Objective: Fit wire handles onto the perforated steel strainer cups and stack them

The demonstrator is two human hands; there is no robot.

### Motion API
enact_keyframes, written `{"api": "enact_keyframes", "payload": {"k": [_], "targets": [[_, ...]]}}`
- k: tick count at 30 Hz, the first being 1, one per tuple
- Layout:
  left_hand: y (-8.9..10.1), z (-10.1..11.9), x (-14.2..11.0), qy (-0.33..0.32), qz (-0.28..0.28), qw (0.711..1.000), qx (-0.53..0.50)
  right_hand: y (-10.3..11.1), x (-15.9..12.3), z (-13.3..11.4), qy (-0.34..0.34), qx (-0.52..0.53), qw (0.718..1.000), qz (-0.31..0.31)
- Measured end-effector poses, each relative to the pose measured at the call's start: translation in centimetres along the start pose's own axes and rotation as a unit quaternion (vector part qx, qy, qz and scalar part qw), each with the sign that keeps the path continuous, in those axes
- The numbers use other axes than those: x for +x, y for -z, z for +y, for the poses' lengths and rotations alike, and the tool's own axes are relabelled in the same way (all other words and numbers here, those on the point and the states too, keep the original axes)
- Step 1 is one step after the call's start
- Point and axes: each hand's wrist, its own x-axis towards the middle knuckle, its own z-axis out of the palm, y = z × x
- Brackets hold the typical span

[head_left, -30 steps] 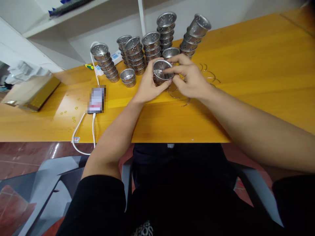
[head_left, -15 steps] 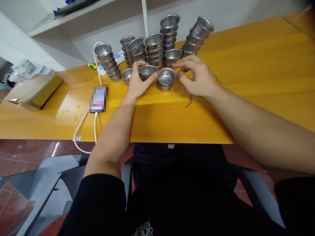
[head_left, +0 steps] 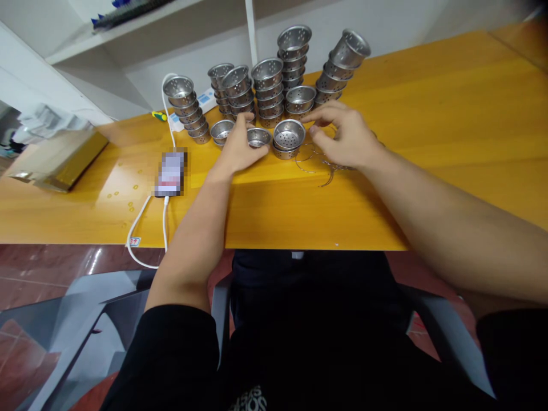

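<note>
My left hand [head_left: 242, 145] is curved around a small perforated metal cup [head_left: 260, 136], low at the table, thumb at its near side and a finger beyond its far rim. Just right of it, two such cups sit nested, the upper one [head_left: 289, 135] open upward. My right hand [head_left: 342, 134] is beside them, index finger stretched to near their rim and thumb apart. No object shows between finger and thumb. Thin wire loops [head_left: 329, 178] lie below that hand, partly hidden by it. Another low cup [head_left: 221, 131] stands left of my left hand.
Several tall stacks of perforated cups line the back, including a leaning one [head_left: 342, 65] at right and another [head_left: 188, 108] at left. A phone [head_left: 171, 174] with white cables [head_left: 136, 228] lies at left. A cardboard box [head_left: 60, 157] sits farther left on the wooden table [head_left: 299, 211].
My left hand has lowered its metal cup, and the gap between thumb and finger looks wider. My right hand has barely moved.
</note>
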Motion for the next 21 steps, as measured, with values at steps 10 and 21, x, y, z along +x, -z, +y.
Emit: {"api": "enact_keyframes", "payload": {"k": [10,21], "targets": [[-1.3,-0.7,-0.1,0.024,-0.049,0.999,-0.002,0.0,0.1,0.3,-0.01,-0.004,1.0,-0.012],[-0.6,0.2,-0.1,-0.047,-0.054,0.997,0.018,0.0,-0.3,0.6,0.046,0.041,0.998,-0.025]]}}
